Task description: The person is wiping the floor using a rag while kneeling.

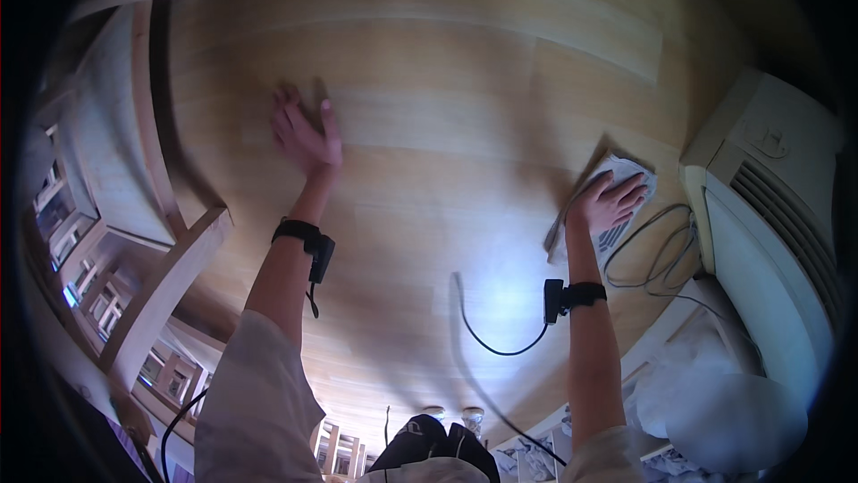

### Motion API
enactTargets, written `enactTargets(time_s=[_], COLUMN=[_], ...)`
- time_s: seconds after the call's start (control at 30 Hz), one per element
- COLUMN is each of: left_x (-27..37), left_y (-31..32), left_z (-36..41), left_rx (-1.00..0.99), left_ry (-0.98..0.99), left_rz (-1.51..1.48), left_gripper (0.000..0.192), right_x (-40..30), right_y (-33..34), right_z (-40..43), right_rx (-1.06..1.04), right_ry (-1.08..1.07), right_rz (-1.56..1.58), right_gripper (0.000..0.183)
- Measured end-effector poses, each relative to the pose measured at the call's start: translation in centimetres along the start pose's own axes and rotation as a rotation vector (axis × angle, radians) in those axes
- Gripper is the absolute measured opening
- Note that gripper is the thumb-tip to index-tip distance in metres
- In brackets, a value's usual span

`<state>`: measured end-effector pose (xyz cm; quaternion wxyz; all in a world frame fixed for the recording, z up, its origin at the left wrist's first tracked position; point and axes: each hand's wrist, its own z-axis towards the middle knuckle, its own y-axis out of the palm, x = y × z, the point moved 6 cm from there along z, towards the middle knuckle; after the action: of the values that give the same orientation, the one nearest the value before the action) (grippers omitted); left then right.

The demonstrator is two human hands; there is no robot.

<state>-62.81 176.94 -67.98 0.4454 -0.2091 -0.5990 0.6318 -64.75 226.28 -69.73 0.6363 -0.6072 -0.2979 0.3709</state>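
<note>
My right hand (603, 205) lies flat, fingers spread, on a folded light cloth (627, 171) with a patch of grey stripes, on the wood-plank floor (429, 188). To the left, my left hand (308, 131) is apart from the cloth with its fingers spread and nothing in it; whether it touches the floor I cannot tell. Each wrist wears a black strap with a small black device and a cable.
A pale appliance with a slatted vent (784, 195) stands at the right, a looped grey cable (660, 248) beside it. Wooden furniture with a thick beam (167, 288) fills the left side. At the lower right are shelves holding crumpled pale items (533, 459) and a blurred rounded pale object (737, 423).
</note>
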Motion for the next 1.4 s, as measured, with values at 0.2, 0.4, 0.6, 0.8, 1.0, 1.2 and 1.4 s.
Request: enactTargets(time_s=[0.2, 0.4, 0.6, 0.8, 1.0, 1.2, 1.4], left_x=[-1.1, -1.8, -1.8, -1.4, -2.4, -3.9, -0.1], left_y=[0.6, 0.8, 1.8, -2.2, -3.4, -4.2, -2.8], left_z=[0.0, 0.2, 0.1, -15.8, -16.9, -17.0, -17.4], left_rx=[-0.023, -0.040, -0.034, -0.066, -0.082, -0.030, 0.010], left_ry=[-0.037, 0.009, 0.002, -0.138, -0.209, -0.190, -0.122], left_rz=[0.021, -0.018, 0.174, 0.044, 0.158, 0.165, 0.084], left_gripper=[0.064, 0.068, 0.066, 0.061, 0.068, 0.069, 0.065], right_x=[0.0, -0.2, -0.2, 0.9, -0.7, -1.3, -12.1], right_y=[0.0, -0.2, -0.2, -0.6, -0.7, 1.1, 0.2], right_z=[-0.3, 0.0, -0.9, 0.6, 0.3, 0.7, 7.5], right_rx=[-0.023, -0.001, 0.029, 0.073, 0.125, 0.096, 0.181], right_ry=[0.056, 0.047, 0.063, 0.065, 0.027, 0.031, -0.752], right_rz=[0.024, 0.048, 0.069, 0.096, 0.119, 0.056, 0.147], right_gripper=[0.077, 0.077, 0.075, 0.076, 0.075, 0.070, 0.065])
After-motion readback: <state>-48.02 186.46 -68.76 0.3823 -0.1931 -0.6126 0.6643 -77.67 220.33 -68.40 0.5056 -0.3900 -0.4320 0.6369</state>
